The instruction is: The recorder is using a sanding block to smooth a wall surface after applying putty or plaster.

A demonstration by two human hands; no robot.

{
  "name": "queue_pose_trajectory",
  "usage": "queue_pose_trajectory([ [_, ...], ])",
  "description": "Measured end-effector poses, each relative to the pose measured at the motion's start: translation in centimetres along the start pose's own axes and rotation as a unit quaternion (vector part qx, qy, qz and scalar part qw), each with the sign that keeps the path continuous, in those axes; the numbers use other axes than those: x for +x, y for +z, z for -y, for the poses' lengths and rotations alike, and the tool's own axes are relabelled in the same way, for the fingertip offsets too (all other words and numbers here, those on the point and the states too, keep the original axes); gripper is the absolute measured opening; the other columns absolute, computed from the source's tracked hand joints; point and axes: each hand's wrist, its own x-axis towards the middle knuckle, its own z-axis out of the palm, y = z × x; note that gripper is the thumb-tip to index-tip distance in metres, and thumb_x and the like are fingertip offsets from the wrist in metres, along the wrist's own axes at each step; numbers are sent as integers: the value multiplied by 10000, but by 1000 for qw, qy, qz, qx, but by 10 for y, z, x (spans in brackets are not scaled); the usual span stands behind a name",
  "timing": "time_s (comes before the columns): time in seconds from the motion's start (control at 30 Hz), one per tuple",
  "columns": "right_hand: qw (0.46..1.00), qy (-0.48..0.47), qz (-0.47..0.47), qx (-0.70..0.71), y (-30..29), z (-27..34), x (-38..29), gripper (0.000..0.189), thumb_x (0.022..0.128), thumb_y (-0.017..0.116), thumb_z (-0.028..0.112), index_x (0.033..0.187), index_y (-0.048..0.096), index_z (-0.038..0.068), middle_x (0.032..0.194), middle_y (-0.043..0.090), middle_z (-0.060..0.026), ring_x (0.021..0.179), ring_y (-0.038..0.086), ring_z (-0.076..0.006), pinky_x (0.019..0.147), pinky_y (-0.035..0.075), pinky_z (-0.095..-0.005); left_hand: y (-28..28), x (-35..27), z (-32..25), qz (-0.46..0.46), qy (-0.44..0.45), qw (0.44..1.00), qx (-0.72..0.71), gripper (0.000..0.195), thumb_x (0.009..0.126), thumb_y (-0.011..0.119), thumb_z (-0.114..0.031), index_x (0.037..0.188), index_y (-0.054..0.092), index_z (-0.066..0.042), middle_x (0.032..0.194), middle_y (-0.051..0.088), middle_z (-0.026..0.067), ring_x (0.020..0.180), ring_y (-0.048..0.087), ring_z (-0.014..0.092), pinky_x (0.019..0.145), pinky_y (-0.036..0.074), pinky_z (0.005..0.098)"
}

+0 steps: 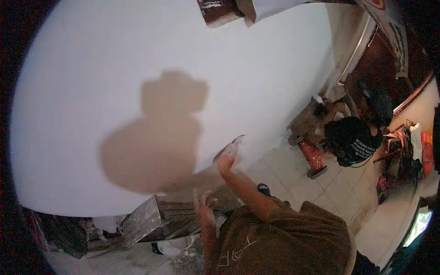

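A large smooth white wall surface fills much of the view, with the shadow of a head and arm on it. My right hand is raised against this surface, its fingers around a thin, flat, dark-edged object that I cannot identify. Lower and to the left, my left hand is held up with its fingers apart and nothing in it. It is near a grey, paint-spattered wooden board. My brown shirt shows at the bottom.
A person in a black shirt bends over at the right, beside a worn red stand-like object on the tiled floor. Clutter and a red container are at the far right. A dark brown block juts in at the top.
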Motion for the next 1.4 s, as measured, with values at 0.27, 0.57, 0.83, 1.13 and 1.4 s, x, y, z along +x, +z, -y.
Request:
queue_pose_trajectory([
  [0.27, 994, -75, -13, 75, -11, 42, 10, 559, 1019, 319, 312, 1432, 240, -56, 1476, 299, -219, 1364, 290, -326, 1116, 213, -358, -12, -2, 35, 3, 140, 946, 292, 721, 927, 554, -311, 1483, 148, -96, 1186, 561, 178, 857, 602, 235, 738, 492, 358],
  [0.57, 998, -39, 10, 44, 1, 41, -36, 561, 1012, 326, 352, 1400, 324, -53, 1400, 424, -211, 1284, 407, -337, 1071, 292, -368, -35, 19, 7, -35, -50, 998, -15, 676, 927, 542, -225, 1484, 174, -119, 1209, 549, 197, 854, 605, 238, 725, 514, 362],
  [0.83, 984, -13, 9, -178, -34, 23, 46, 536, 1007, 325, 358, 1401, 360, -4, 1364, 478, -184, 1255, 441, -341, 1055, 317, -356, -64, 32, -21, 21, 65, 997, 43, 603, 932, 520, -257, 1472, 265, -179, 1314, 480, 187, 1032, 546, 261, 760, 519, 381],
  [1.13, 992, -99, 3, 76, -4, 72, -55, 555, 1015, 255, 315, 1487, 136, 48, 1543, 153, -148, 1402, 211, -305, 1138, 185, -334, -68, 48, -27, 65, -15, 996, 61, 474, 915, 540, -233, 1345, 426, -68, 1315, 473, 120, 956, 547, 198, 749, 472, 335],
  [1.4, 997, -38, 67, -17, -26, 86, -17, 562, 1019, 219, 306, 1481, 99, 8, 1553, 115, -145, 1420, 173, -269, 1144, 164, -321, -63, 50, -38, 77, 85, 990, 84, 405, 907, 528, -170, 1290, 478, -50, 1219, 509, 78, 813, 540, 157, 724, 443, 310],
])
